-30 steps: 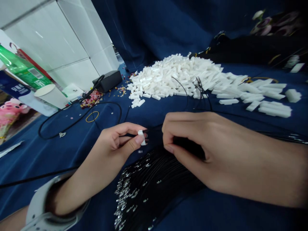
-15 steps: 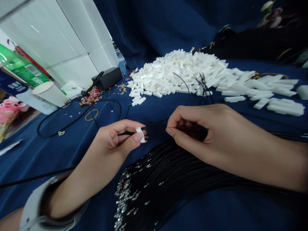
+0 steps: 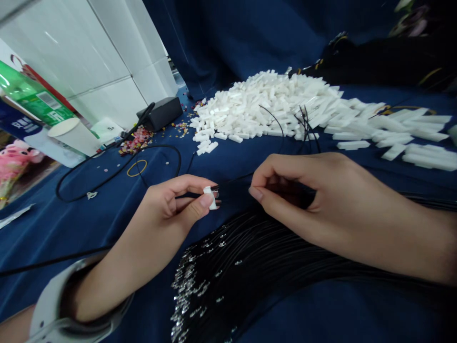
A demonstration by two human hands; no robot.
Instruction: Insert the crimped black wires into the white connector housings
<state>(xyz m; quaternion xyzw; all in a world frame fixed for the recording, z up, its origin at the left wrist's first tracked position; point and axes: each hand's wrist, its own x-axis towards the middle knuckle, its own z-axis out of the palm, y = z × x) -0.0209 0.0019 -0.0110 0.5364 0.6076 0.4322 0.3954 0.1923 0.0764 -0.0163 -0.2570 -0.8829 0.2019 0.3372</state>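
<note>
- White block (image 3: 210,197): small, upright, held btw L thumb & fingers above the blue cloth (image 3: 357,309); a black cord seems to enter it, junction partly hidden. Prob. light, stiff plastic; safest hold is on its long flat sides.
- L hand (image 3: 167,205): clenched in a firm pinch on the block, remaining fingers curled; grey wristband (image 3: 53,314) at wrist.
- R hand (image 3: 285,190): thumb & index pinched on a few black cords (image 3: 257,243); exact grip partly hidden by the fingers.
- Cords: many, fanned across the cloth below both hands, w/ silver metal tips (image 3: 189,290). Prob. thin, limp & apt to tangle; best taken singly, close to the end.
- White block pile (image 3: 260,102): loose heap ahead of the hands, w/ longer white bars (image 3: 424,159) spread to its R.
- Far L: coiled black cable (image 3: 117,166), thin ring (image 3: 137,167), black box (image 3: 160,113), colored bits (image 3: 135,141), paper cup (image 3: 73,136), green bottle (image 3: 32,102), pink plush toy (image 3: 17,157), white tile wall (image 3: 107,62).
</note>
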